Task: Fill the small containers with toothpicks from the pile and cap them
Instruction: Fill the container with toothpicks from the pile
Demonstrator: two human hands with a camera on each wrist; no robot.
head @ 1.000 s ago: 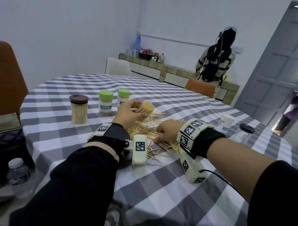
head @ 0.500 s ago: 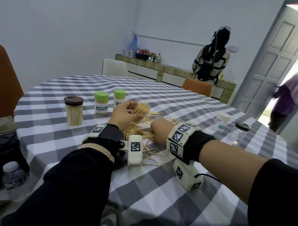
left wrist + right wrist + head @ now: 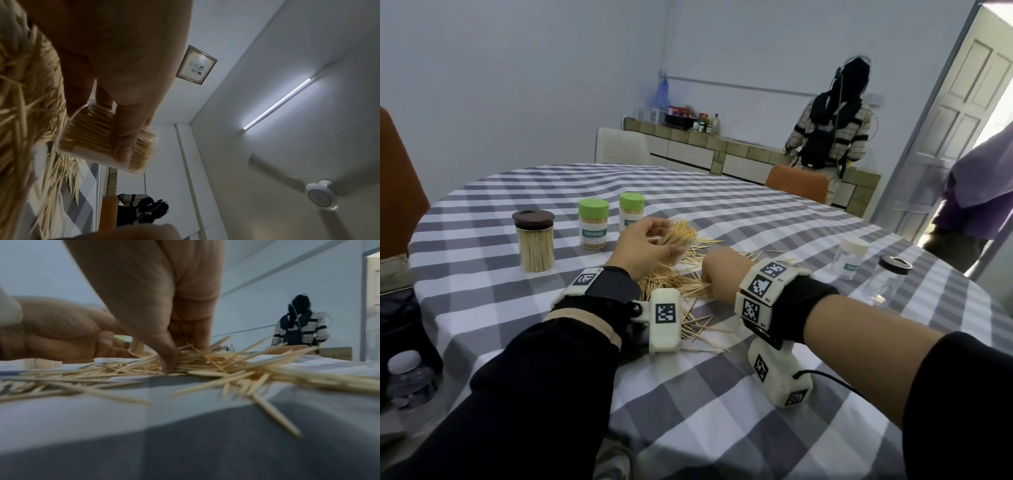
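Note:
My left hand (image 3: 643, 245) grips a small clear container (image 3: 681, 236) packed with toothpicks, tilted on its side above the pile; the left wrist view shows the same container (image 3: 107, 139) with my thumb across it. My right hand (image 3: 722, 274) is down in the toothpick pile (image 3: 674, 284), thumb and fingers pinching a bunch of toothpicks (image 3: 185, 360) against the cloth. Two green-capped filled containers (image 3: 593, 222) (image 3: 631, 212) and a brown-lidded filled jar (image 3: 534, 240) stand at the left. An empty white-capped container (image 3: 852, 253) and an empty black-lidded jar (image 3: 890, 281) stand at the right.
The round table (image 3: 722, 394) has a grey-and-white checked cloth. Chairs (image 3: 796, 183) stand at its far side. A person (image 3: 828, 130) stands at the back counter and another (image 3: 976, 192) is at the open door. A water bottle (image 3: 409, 380) sits low at the left.
The right hand has shifted left and closer into the pile and closed on toothpicks. The left hand keeps holding the tilted container. A person has appeared at the opened door.

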